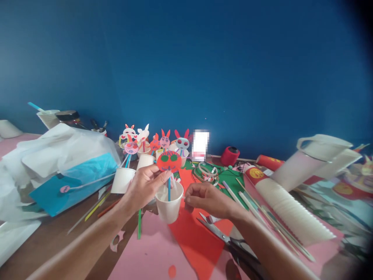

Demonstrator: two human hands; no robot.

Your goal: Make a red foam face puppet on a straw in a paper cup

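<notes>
Between the thumb and fingers of my left hand (150, 181) is a red paper face (169, 161) with green eyes and a drawn mouth. A blue straw (169, 189) runs down from it into a white paper cup (169, 206), along with pale strips. My right hand (204, 197) is just right of the cup, fingers curled together; whatever they hold, if anything, is hidden. Scissors (217, 232) lie partly open below my right hand, on red paper (189, 241). Behind my left hand is another cup (123, 180) bearing a pink paper face (131, 148).
Several finished animal faces on straws, such as a pink one (164, 140), stand at the back. A plastic bag (58, 149) fills the left. Stacked paper cups (294, 210), a white jug (309, 159) and loose sticks (287, 229) lie right. Pink paper (151, 252) covers the front.
</notes>
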